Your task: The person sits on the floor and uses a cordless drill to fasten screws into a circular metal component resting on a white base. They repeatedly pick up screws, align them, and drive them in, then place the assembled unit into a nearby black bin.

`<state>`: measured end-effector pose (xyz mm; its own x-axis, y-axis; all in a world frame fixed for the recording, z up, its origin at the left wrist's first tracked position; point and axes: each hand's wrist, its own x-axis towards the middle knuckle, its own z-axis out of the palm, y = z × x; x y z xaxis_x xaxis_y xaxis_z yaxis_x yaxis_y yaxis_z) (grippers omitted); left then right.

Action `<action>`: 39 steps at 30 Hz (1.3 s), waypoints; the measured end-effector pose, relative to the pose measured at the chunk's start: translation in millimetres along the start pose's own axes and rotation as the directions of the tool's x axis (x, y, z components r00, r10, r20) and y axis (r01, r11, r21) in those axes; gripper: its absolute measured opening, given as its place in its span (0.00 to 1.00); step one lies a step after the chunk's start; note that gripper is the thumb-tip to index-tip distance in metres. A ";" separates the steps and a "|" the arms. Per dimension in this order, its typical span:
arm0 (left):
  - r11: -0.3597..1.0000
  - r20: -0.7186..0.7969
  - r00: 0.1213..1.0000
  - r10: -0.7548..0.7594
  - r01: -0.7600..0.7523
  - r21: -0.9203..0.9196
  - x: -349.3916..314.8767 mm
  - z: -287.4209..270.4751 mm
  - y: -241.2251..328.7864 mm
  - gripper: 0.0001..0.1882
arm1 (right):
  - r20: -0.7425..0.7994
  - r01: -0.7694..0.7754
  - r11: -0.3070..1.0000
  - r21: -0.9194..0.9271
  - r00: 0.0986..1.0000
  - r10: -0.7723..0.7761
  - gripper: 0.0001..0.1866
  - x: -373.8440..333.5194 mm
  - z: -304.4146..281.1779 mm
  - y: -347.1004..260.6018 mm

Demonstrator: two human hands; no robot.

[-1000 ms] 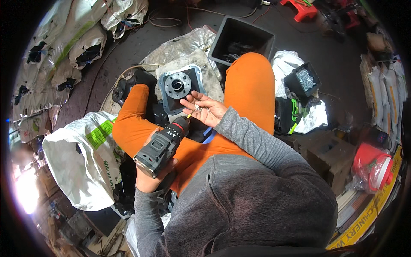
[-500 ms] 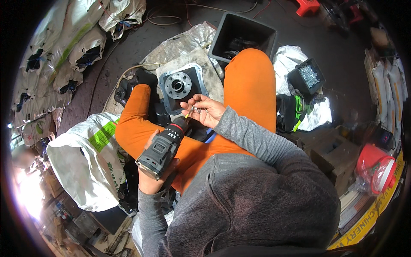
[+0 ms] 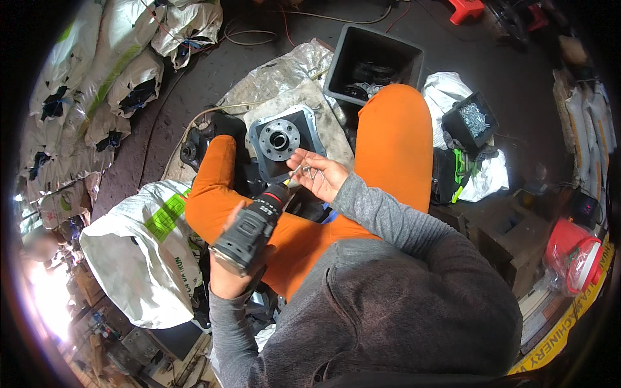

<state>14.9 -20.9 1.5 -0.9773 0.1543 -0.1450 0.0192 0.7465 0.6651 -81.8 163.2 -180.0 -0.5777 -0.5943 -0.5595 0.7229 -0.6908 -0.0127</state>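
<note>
My left hand [image 3: 228,279] is wrapped round the grip of a black and grey cordless drill [image 3: 244,234], which points up and to the right. A thin bit with a yellow collar [image 3: 286,183] sticks out of its chuck. The bit's tip meets the fingers of my right hand [image 3: 331,179], turned palm up with several silver screws [image 3: 314,172] on it; one screw lies at the bit's tip, but whether it is seated cannot be made out. Just beyond my right fingertips is a squarish grey metal housing [image 3: 312,119] with a round, holed flange [image 3: 265,140].
A large black bin [image 3: 378,35] with dark parts stands beyond my orange-trousered knee. To the right, a small black box [image 3: 462,123] holds many screws. A white sack [image 3: 129,258] lies at the left, and a dirty sheet [image 3: 265,81] is under the housing.
My right hand has opened out somewhat, baring the screws on its fingers. The drill stays close to it. The whole view has shifted slightly, so things sit lower and further right.
</note>
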 end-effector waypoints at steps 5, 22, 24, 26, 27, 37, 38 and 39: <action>0.933 -0.042 0.966 -0.255 0.234 -0.272 19.0 -24.0 -15.8 0.27 | -0.230 0.300 0.932 -0.201 0.911 -0.343 0.15 41.8 -2.0 -16.7; 0.911 0.072 0.922 -0.380 0.386 -0.144 95.3 -35.4 -59.2 0.20 | -0.013 0.182 0.294 -0.938 0.832 -0.555 0.19 90.7 -14.3 -14.8; 0.910 0.077 0.917 -0.391 0.398 -0.120 99.9 -32.3 -62.6 0.20 | 0.009 0.216 0.314 -0.925 0.836 -0.549 0.18 90.4 -12.9 -16.1; 0.926 0.053 0.931 -0.362 0.365 -0.093 103.9 -30.3 -61.6 0.20 | 0.045 0.239 0.278 -0.931 0.826 -0.562 0.17 91.4 -12.1 -16.6; 0.953 0.046 0.965 -0.258 0.262 -0.154 105.9 -30.5 -59.3 0.19 | 0.072 0.258 0.249 -0.933 0.815 -0.575 0.17 92.2 -12.1 -16.7; 0.826 0.218 0.832 -0.510 0.544 -0.145 122.8 -50.7 -43.2 0.17 | 0.254 0.394 0.133 -0.910 0.780 -0.572 0.18 109.1 0.8 -17.4; 0.846 0.204 0.860 -0.468 0.503 -0.177 122.3 -48.3 -44.9 0.15 | 0.212 0.366 0.168 -0.915 0.792 -0.572 0.18 109.5 2.1 -18.1; 0.850 0.193 0.864 -0.465 0.497 -0.174 122.7 -46.0 -47.1 0.15 | 0.182 0.334 0.186 -0.924 0.812 -0.555 0.18 109.3 2.6 -18.8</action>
<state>-115.7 -66.9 -13.9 -0.8128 -0.0893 -0.5756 -0.5056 0.5988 0.6211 -159.5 110.2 -238.8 -0.9390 -0.1742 -0.2966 0.2916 0.0537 -0.9550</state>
